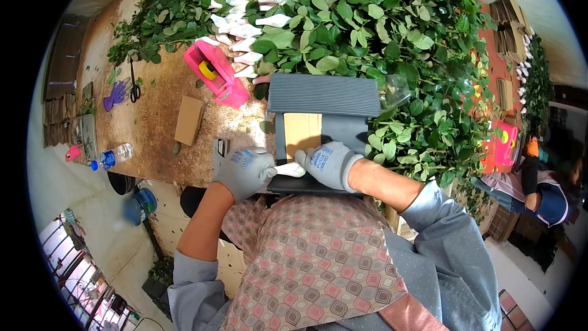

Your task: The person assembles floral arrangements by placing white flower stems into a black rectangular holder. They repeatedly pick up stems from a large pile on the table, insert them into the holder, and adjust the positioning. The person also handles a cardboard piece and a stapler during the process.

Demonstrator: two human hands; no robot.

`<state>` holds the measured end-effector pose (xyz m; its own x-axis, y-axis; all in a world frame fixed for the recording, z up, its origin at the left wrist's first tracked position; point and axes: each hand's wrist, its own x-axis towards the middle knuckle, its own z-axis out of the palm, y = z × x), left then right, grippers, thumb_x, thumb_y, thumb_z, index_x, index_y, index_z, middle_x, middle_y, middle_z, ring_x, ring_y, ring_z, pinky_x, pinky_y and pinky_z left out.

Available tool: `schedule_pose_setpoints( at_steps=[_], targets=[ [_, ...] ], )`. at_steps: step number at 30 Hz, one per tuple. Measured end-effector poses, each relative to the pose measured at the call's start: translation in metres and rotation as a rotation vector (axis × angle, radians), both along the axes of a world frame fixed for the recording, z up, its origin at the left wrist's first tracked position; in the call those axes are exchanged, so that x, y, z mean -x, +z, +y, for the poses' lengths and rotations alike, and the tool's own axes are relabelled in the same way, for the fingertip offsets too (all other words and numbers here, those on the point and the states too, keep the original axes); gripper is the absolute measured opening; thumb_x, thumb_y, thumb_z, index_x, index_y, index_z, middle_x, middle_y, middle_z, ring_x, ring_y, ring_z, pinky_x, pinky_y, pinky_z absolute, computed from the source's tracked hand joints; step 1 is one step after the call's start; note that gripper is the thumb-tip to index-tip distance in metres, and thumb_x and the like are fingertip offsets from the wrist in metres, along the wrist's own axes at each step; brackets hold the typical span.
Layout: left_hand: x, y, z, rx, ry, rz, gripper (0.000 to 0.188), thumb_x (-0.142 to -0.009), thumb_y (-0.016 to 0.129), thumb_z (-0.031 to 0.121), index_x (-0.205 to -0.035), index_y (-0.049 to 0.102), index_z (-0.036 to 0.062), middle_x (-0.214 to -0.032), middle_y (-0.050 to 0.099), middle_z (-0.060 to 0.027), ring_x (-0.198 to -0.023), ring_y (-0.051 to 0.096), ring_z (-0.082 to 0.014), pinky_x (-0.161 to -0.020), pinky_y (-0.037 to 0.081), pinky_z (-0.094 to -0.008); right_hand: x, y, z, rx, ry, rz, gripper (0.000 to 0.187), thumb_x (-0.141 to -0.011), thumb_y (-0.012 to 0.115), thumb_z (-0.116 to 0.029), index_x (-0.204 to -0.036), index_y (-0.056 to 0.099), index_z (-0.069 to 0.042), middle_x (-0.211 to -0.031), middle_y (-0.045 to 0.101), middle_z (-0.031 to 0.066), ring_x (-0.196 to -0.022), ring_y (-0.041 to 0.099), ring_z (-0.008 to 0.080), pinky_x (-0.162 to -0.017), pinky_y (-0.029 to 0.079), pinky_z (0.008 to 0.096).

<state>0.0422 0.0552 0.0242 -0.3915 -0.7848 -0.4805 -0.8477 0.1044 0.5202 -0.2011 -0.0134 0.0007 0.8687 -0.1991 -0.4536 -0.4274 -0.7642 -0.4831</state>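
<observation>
Both my hands wear grey gloves with blue print. Between them lies a white-wrapped flower bud [290, 170], at the near edge of a dark grey ribbed stand [324, 95]. My left hand [245, 173] is closed, its fingertips at the bud's narrow left end. My right hand [329, 165] has its thumb and fingers pinched together at the bud's other end. Just beyond, a tan cardboard piece [303, 130] rests upright-looking on the stand, its lower edge near my right fingertips. Any stem of this bud is hidden.
A pink tape dispenser [217, 75], a small cardboard block [190, 120], black scissors [134, 86] and a water bottle [113, 156] are on the table at left. Leafy stems [367, 18] with white-wrapped buds [274, 20] pile up beyond the stand. Another person [539, 199] is at far right.
</observation>
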Motion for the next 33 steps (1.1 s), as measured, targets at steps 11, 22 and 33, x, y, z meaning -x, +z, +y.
schedule_pose_setpoints(
  at_steps=[11, 22, 33],
  targets=[
    [0.04, 0.053, 0.038, 0.218, 0.006, 0.193, 0.04, -0.094, 0.061, 0.023, -0.129, 0.063, 0.0049, -0.124, 0.066, -0.0154, -0.115, 0.059, -0.033, -0.107, 0.041, -0.0462, -0.004, 0.012, 0.005, 0.03, -0.027, 0.057, 0.032, -0.101, 0.045, -0.018, -0.129, 0.06, -0.015, -0.102, 0.074, 0.0145, -0.091, 0.073, 0.0353, -0.071, 0.057, 0.0477],
    [0.073, -0.007, 0.07, 0.534, 0.084, 0.043, 0.039, -0.079, 0.068, 0.013, -0.118, 0.07, 0.0119, -0.116, 0.07, -0.0061, -0.094, 0.061, -0.0271, -0.084, 0.047, -0.0424, 0.028, 0.058, -0.052, 0.261, -0.556, -0.732, 0.019, -0.089, 0.06, -0.015, -0.106, 0.064, -0.007, -0.099, 0.069, 0.0153, -0.09, 0.068, 0.0372, -0.077, 0.054, 0.046],
    [0.081, -0.008, 0.071, 0.586, 0.112, 0.047, 0.037, -0.076, 0.068, 0.009, -0.112, 0.071, 0.0111, -0.111, 0.072, -0.0079, -0.095, 0.063, -0.0291, -0.086, 0.047, -0.043, 0.1, -0.052, -0.143, 0.479, -0.825, 0.095, 0.03, -0.094, 0.059, -0.021, -0.119, 0.065, -0.007, -0.117, 0.071, 0.0175, -0.107, 0.07, 0.0366, -0.088, 0.057, 0.0459]
  ],
)
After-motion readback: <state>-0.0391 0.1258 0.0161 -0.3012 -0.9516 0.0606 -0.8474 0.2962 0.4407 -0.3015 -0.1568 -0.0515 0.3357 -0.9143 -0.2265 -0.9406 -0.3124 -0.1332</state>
